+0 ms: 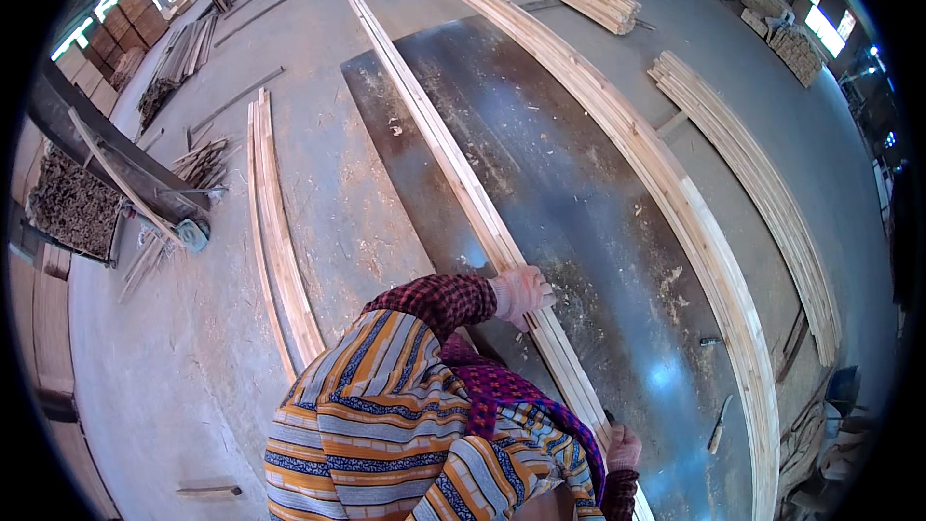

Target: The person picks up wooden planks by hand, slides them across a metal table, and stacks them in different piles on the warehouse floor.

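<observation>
- Gripping the pale wooden strips [439, 140] in the head view, my left hand [522, 295] has its fingers bent across them and pressed together; the strips run away beyond these fingers and back toward my right hand.
- Right hand [623, 449]: positioned nearer my body, at the right edge of the same strips; I cannot tell whether its fingers pinch them or the small dark object [610, 417] at their tips.
- Dark metal sheet [579, 222]: beneath the strips, extending right of my left fingers, scattered with wood dust.
- Knife [717, 434]: on the sheet, right of my right fingers, well apart from them.
- Long curved bundle [666, 169]: light wood, right of both hands and past the knife.
- Shorter bundle [762, 183]: farther right of my fingers.
- Loose boards [280, 232]: on the floor, left of my left fingers.
- Checked sleeve [434, 304]: on my left arm, leading to those fingers.
</observation>
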